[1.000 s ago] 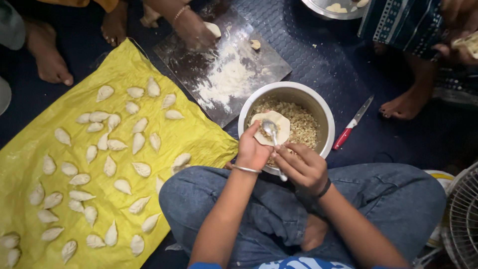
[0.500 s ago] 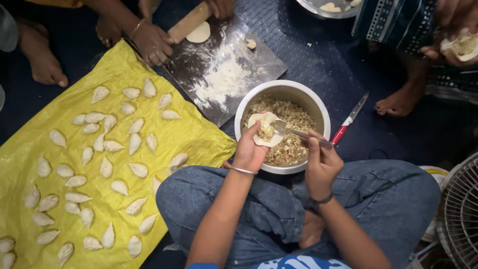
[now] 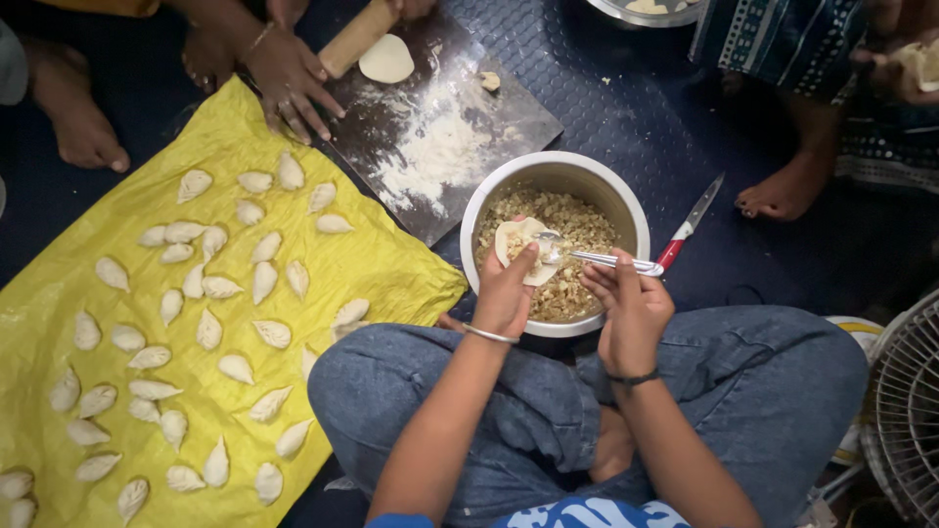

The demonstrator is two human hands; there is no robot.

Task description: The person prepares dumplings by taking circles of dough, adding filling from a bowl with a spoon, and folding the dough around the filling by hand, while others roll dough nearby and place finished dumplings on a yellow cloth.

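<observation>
Left hand (image 3: 506, 293) fingers cup 1 dough round (image 3: 520, 246); right hand (image 3: 631, 308) fingers pinch 1 spoon (image 3: 597, 259) over 1 bowl (image 3: 626, 200); 1 knife (image 3: 690, 225) beside.

dark studded floor mat (image 3: 626, 108) carries a yellow sheet (image 3: 59, 293) at 9 o'clock, floured board (image 3: 460, 147) at 12, red-handled knife (image 3: 690, 227) at 2.

One head-worn camera looks almost straight down from above the seated person's lap, close over the bowl (image 3: 555, 176) and both hands, taking in the floor (image 3: 626, 108) and yellow sheet (image 3: 196, 127) ahead and left.
</observation>
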